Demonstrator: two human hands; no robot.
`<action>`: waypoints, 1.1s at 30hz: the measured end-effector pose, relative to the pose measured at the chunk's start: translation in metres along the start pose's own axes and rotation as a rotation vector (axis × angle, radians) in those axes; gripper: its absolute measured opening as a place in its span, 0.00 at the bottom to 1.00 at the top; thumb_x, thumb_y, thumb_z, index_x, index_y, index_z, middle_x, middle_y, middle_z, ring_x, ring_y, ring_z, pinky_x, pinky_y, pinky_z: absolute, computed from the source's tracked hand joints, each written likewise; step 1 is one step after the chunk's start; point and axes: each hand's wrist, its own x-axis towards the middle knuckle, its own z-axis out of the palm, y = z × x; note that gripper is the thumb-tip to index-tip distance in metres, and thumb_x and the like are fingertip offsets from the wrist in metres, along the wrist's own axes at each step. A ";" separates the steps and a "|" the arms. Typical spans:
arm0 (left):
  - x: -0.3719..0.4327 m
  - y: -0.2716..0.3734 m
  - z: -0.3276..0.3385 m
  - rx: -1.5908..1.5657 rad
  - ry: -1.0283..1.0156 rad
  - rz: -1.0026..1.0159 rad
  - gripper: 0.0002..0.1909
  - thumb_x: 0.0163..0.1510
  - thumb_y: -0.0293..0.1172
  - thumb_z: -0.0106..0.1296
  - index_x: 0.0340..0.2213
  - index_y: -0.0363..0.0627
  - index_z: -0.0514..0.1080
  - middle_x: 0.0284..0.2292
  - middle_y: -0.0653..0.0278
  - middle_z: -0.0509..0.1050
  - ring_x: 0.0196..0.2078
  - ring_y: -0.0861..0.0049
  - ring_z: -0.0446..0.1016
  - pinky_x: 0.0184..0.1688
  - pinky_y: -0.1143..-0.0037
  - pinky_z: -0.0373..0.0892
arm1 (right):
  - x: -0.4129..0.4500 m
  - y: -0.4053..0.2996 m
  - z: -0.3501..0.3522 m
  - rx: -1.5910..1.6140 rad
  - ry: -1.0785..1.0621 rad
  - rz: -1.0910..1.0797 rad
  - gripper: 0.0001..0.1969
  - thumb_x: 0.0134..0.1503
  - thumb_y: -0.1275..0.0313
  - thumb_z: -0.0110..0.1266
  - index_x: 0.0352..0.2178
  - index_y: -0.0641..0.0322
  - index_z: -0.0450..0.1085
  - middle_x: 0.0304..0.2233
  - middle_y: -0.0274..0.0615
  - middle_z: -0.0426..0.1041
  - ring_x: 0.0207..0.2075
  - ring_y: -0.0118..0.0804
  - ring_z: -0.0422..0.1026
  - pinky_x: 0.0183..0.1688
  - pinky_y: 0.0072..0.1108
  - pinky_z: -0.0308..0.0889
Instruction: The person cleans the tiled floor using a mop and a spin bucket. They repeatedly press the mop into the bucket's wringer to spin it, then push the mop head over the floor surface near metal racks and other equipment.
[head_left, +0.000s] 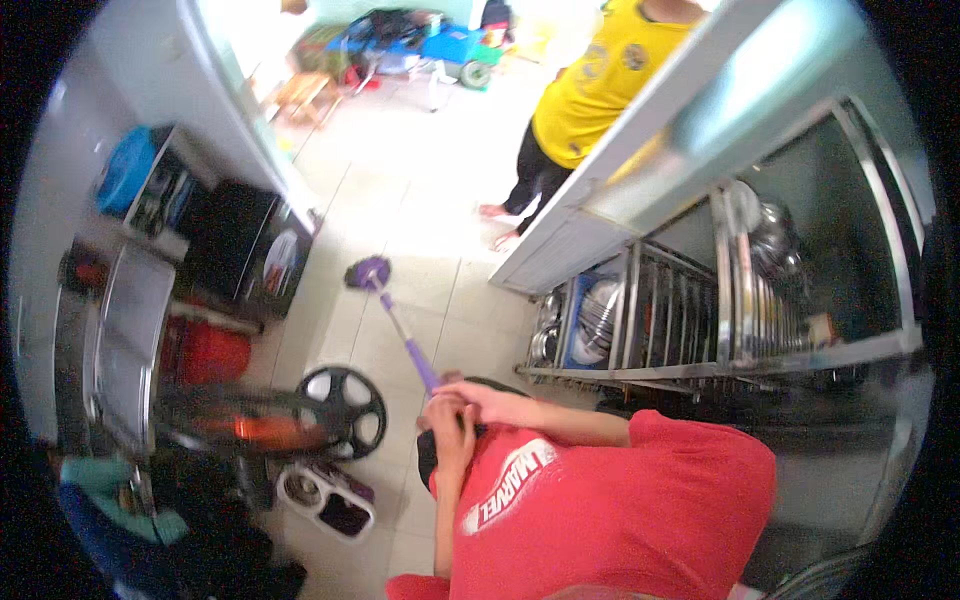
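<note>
Both hands are closed around the purple handle (421, 364) of a mop, close against the front of the red shirt. My left hand (451, 429) lies below and a little left of my right hand (481, 400), and the two touch. From them the handle slants up and left to a round purple mop head (369, 271), which rests on the pale tiled floor. A white-rimmed mop bucket (326, 501), with a round opening and a darker one, stands on the floor at lower left.
Left are a black spoked wheel (343, 412), a red container (214, 350) and a dark cabinet (225, 244). A metal rack (637, 371) with dishes lines the right. Beyond the doorway, another person in a yellow shirt (600, 82) stands; a blue item (454, 45) and a wooden stool (304, 94) are farther back.
</note>
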 end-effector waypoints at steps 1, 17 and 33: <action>-0.007 -0.015 -0.013 0.023 0.106 -0.046 0.07 0.52 0.28 0.48 0.27 0.39 0.62 0.33 0.53 0.68 0.39 0.58 0.64 0.46 0.66 0.57 | -0.014 -0.007 0.066 -0.014 0.018 0.040 0.12 0.58 0.69 0.44 0.42 0.62 0.65 0.32 0.36 0.71 0.34 0.25 0.70 0.37 0.18 0.69; 0.049 -0.041 -0.032 0.014 0.252 -0.229 0.14 0.54 0.36 0.49 0.33 0.35 0.63 0.31 0.56 0.67 0.38 0.63 0.64 0.43 0.68 0.59 | 0.082 -0.078 0.012 0.032 -0.120 -0.249 0.11 0.56 0.63 0.48 0.23 0.57 0.63 0.18 0.32 0.65 0.18 0.22 0.64 0.21 0.16 0.63; 0.008 -0.081 -0.020 -0.831 0.221 -0.802 0.24 0.59 0.50 0.39 0.45 0.42 0.64 0.33 0.67 0.69 0.32 0.83 0.67 0.36 0.81 0.64 | 0.050 -0.026 0.040 -0.136 -0.195 -0.256 0.07 0.55 0.67 0.48 0.31 0.60 0.65 0.19 0.32 0.67 0.19 0.24 0.67 0.19 0.17 0.64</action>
